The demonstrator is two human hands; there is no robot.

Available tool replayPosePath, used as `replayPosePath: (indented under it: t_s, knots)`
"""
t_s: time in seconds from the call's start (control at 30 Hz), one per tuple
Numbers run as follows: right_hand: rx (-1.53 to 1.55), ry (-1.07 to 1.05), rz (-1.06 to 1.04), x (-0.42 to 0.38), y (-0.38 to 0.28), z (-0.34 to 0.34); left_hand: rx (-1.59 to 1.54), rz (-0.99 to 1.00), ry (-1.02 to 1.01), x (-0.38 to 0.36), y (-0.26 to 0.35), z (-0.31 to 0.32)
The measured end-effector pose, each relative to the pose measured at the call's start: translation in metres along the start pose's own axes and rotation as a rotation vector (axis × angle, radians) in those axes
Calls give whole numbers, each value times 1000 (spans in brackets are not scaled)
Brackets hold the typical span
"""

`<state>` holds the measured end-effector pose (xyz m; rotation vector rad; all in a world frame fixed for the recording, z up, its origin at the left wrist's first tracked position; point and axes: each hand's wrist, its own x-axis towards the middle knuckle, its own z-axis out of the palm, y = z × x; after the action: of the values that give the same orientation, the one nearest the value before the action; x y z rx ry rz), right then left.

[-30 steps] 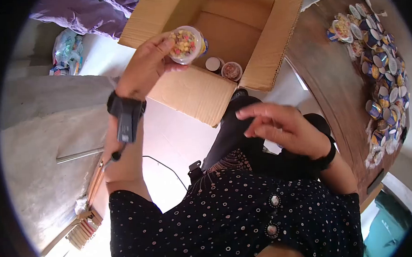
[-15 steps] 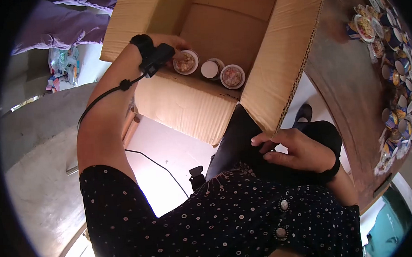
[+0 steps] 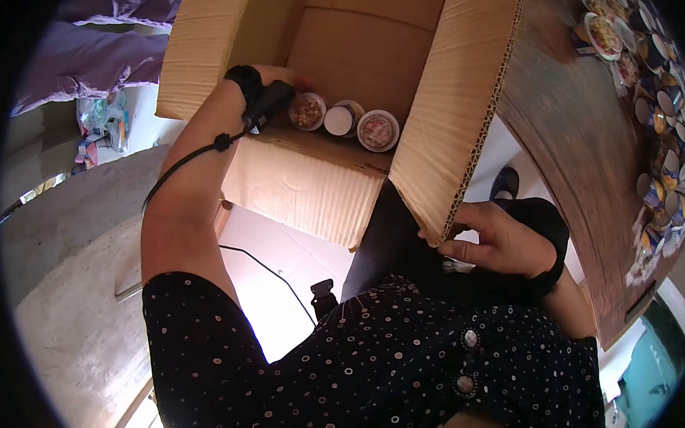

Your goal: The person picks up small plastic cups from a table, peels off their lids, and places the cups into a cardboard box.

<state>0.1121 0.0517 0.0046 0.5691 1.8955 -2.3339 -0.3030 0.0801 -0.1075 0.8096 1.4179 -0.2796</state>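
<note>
An open cardboard box (image 3: 369, 50) tilts toward me. Along its near inner wall stand three small tubs: a left tub (image 3: 307, 112) with brownish pieces under a clear lid, a middle tub (image 3: 339, 122) with a white top, and a right tub (image 3: 378, 131) with pinkish contents. My left hand (image 3: 293, 76) reaches into the box, just behind the left tub; its fingers are blurred and partly hidden by the wrist device. My right hand (image 3: 502, 240) pinches the lower corner of the right box flap (image 3: 462, 122), thumb in front and fingers behind.
At right, a brown wooden table (image 3: 555, 125) carries many printed cups (image 3: 666, 104), some with clear lids. A grey curved ledge (image 3: 73, 251) runs along the left. Purple cloth (image 3: 102, 56) hangs upper left. A black cable (image 3: 260, 261) trails below the box.
My left hand has moved off the left tub's side, deeper into the box. My right hand has closed on the flap corner. The box appears slightly further left in view.
</note>
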Motion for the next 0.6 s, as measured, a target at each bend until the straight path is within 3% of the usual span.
replayPosePath:
  t_s: [0.43,0.6]
  knots:
    - [228,50,48,-10,9,-8,-147,84,-186,10,-22,-18]
    - [207,74,-33,-5,18,-6,67,167,-72,-1,-21,-6]
